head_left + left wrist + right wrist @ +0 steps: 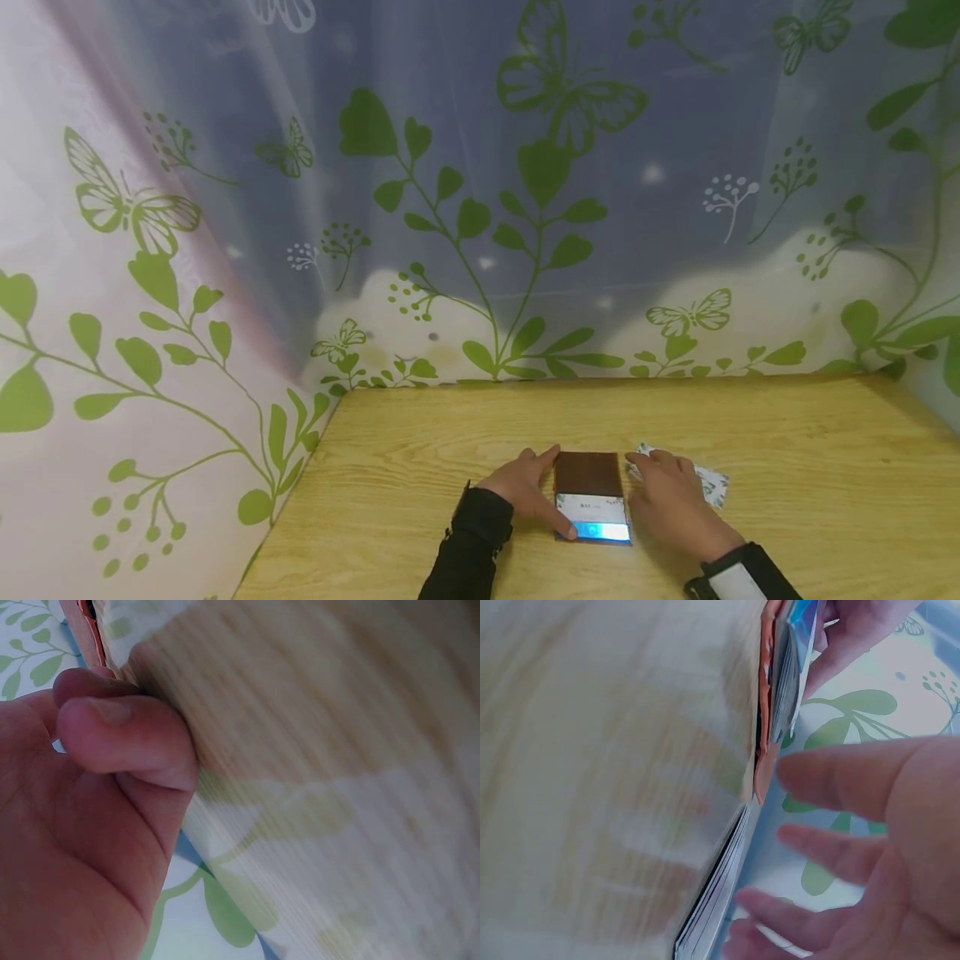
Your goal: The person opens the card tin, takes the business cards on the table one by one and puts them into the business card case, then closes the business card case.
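Observation:
A flat brown case [588,473] lies on the table in the head view, with a stack of white paper [592,507] and a shiny blue strip [606,532] over its near half. My left hand [525,487] holds the case's left side, thumb on the blue strip's corner and fingertips at the far corner. Its fingers look curled in the left wrist view. To the right, my right hand [671,500] hovers over a white floral booklet [712,486] and hides part of it. In the right wrist view its fingers are extended and spread near the booklet's page edges [718,881].
The wood-grain table [405,442] extends around both hands. Behind it hangs a curtain [465,167] printed with green leaves and butterflies, and a similar one [150,333] runs along the left side. Black sleeves [468,542] cover the wrists.

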